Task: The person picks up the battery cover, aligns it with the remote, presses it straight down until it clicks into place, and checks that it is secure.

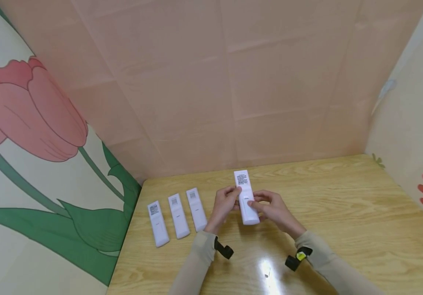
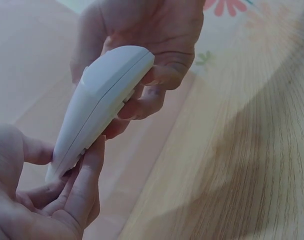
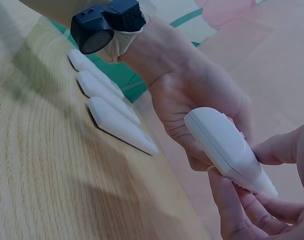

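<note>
A white remote control (image 1: pixel 249 214) is held up over the table between both hands, its back with a printed label facing up. The left hand (image 1: pixel 226 201) grips its left edge, thumb on the back and fingers underneath; the left wrist view shows those fingers (image 2: pixel 87 185) along its narrow end. At the lower right edge the right hand (image 1: pixel 277 209) pinches it, its thumb near the battery cover; in the right wrist view the fingers (image 3: pixel 229 210) lie under the casing. The remote's button side is mostly hidden from the head view.
To the left on the wooden table (image 1: pixel 336 213), three similar white remotes, a left one (image 1: pixel 158 229), a middle one (image 1: pixel 179 223) and a right one (image 1: pixel 198 215), lie label side up in a row. A pinkish sheet (image 1: pixel 182 82) hangs behind, with flower-patterned walls at both sides.
</note>
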The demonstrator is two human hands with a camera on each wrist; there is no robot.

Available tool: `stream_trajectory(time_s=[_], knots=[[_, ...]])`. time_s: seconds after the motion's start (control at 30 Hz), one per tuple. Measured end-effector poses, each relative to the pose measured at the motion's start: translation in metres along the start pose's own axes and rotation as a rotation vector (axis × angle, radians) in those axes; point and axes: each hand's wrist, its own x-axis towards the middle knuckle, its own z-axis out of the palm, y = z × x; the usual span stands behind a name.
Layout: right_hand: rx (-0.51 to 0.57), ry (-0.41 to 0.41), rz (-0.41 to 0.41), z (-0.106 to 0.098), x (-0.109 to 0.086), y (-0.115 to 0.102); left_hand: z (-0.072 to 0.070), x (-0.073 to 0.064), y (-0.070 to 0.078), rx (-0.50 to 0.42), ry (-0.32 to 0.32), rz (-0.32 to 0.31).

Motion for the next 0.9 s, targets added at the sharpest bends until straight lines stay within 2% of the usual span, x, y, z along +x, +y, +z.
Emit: stream_trajectory(time_s=[0.23,0.37,0.63,0.9], knots=[[-0.001,-0.022,-0.008,-0.003,0.002,0.003,-0.004,0.0,0.001,-0.01,-0.039,-0.007],[-0.004,-0.036,-0.011,-0.004,0.002,0.005,-0.006,0.0,0.002,0.015,-0.048,0.0],[-0.002,-0.053,-0.052,-0.006,-0.004,0.004,-0.01,0.0,0.005,0.0,-0.014,-0.024],[-0.02,-0.056,-0.061,-0.004,-0.01,0.001,-0.013,0.0,0.005,-0.043,0.017,0.001]])
